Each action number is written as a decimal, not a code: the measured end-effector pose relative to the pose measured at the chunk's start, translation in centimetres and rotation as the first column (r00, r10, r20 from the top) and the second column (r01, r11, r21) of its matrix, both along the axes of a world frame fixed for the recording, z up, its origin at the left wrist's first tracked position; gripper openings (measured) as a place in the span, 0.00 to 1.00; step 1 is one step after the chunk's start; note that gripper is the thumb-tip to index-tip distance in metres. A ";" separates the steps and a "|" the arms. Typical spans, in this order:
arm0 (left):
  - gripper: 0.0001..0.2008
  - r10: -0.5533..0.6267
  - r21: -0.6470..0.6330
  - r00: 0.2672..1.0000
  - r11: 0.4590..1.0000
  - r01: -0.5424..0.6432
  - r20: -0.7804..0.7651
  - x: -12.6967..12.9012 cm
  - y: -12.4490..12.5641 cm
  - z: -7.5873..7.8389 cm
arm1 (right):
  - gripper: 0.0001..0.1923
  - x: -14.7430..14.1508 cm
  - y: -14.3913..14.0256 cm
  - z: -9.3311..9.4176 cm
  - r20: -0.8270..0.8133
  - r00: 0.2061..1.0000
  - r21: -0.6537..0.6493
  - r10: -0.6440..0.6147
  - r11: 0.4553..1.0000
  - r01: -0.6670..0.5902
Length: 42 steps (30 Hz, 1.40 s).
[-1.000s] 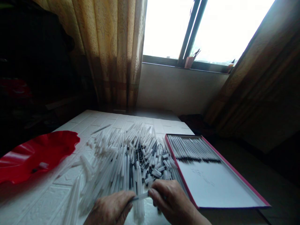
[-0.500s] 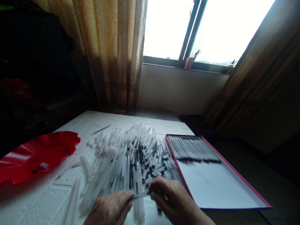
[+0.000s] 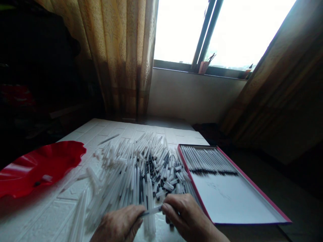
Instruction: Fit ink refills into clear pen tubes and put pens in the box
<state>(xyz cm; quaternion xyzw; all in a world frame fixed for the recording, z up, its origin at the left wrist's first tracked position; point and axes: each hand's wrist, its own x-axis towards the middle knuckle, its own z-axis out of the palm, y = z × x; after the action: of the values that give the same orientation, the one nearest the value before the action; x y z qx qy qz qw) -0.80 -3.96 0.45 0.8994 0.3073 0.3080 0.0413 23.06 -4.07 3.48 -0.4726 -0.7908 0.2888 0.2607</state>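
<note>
My left hand (image 3: 118, 224) and my right hand (image 3: 188, 218) meet at the near edge of the table, each pinching one end of a single white pen (image 3: 150, 211) held between them. Just beyond them lies a big heap of white pens and pen parts (image 3: 136, 168), some with black ends. To the right, a flat pink-edged box (image 3: 234, 198) holds a neat row of pens (image 3: 208, 160) at its far end; the rest of its white floor is bare.
A red wavy-rimmed dish (image 3: 37, 166) sits at the left with a small piece in it. The table (image 3: 37, 218) has a white brick-pattern cover. Curtains and a bright window stand behind; a small cup (image 3: 203, 66) rests on the sill.
Hardly anything differs. My right hand shifted slightly up and back down along the pen; both hands keep their pinch on it.
</note>
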 end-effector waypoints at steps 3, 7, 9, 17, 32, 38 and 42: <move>0.09 -0.003 -0.052 1.000 0.999 0.004 0.018 0.1 0.2 0.1 | 0.07 0.3 -0.1 0.2 -0.051 0.999 -0.011 0.016 1.000 -0.017; 0.08 -0.011 -0.081 0.999 0.997 0.014 0.043 0.1 0.1 0.1 | 0.09 0.5 -0.2 -0.2 -0.100 0.994 0.029 0.038 0.999 -0.035; 0.08 -0.014 -0.096 0.999 0.995 0.018 0.041 0.1 0.1 0.0 | 0.07 0.5 -0.1 -0.4 -0.089 0.995 0.074 0.038 0.997 -0.032; 0.09 -0.017 -0.098 0.999 0.995 0.022 0.048 -0.2 0.1 -0.4 | 0.03 0.4 -0.2 -0.5 -0.015 0.999 0.083 0.028 0.996 -0.027; 0.12 -0.010 -0.129 0.993 0.991 0.026 0.120 -0.4 0.4 -0.1 | 0.12 0.7 -0.1 0.2 0.077 0.997 0.031 0.005 1.000 -0.007; 0.07 0.260 -0.490 0.869 0.871 -0.024 0.420 -1.4 1.2 -1.2 | 0.11 2.4 0.3 1.4 -0.015 0.998 -0.025 -0.065 0.998 0.065; 0.19 0.527 -0.827 0.676 0.513 0.231 0.516 -1.5 2.1 -2.1 | 0.09 2.1 0.0 1.5 -0.128 0.992 -0.158 0.010 0.987 -0.030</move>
<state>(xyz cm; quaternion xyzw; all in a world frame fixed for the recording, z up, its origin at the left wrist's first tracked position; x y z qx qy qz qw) -2.26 -1.90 -1.60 0.5289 0.4574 0.4464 0.5583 25.20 -4.11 4.94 -0.4647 -0.7517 0.3832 0.2686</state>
